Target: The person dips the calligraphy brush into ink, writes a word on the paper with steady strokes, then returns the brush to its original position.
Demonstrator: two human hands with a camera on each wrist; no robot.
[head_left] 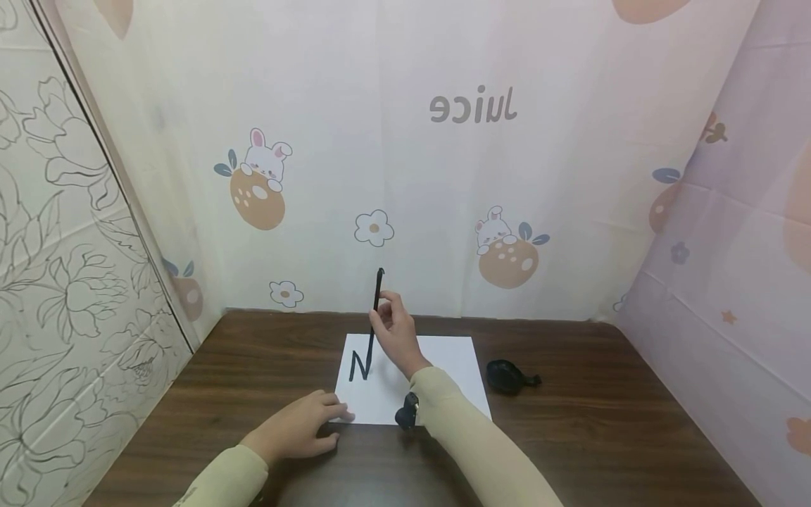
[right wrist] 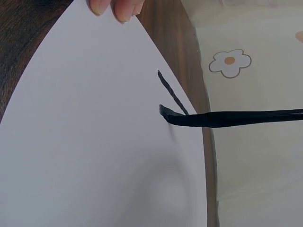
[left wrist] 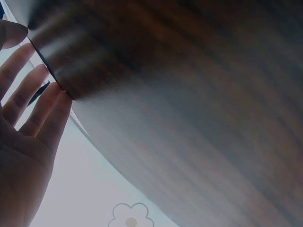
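Right hand [head_left: 397, 329]: pinching a slender black brush [head_left: 372, 336] between thumb and fingers, shaft near upright, dark tip down at the paper [head_left: 374, 407]; I cannot tell whether the tip makes contact. Black brush strokes [head_left: 353, 366] on the sheet, left of and below the right hand's fingers. Left hand [head_left: 300, 424]: grasping nothing, fingers spread and loose, fingertips at the sheet's near-left corner. Small black dish [head_left: 505, 377] with a short handle, to the right of the right hand, on the dark wooden table [head_left: 602, 422], just beside the paper.
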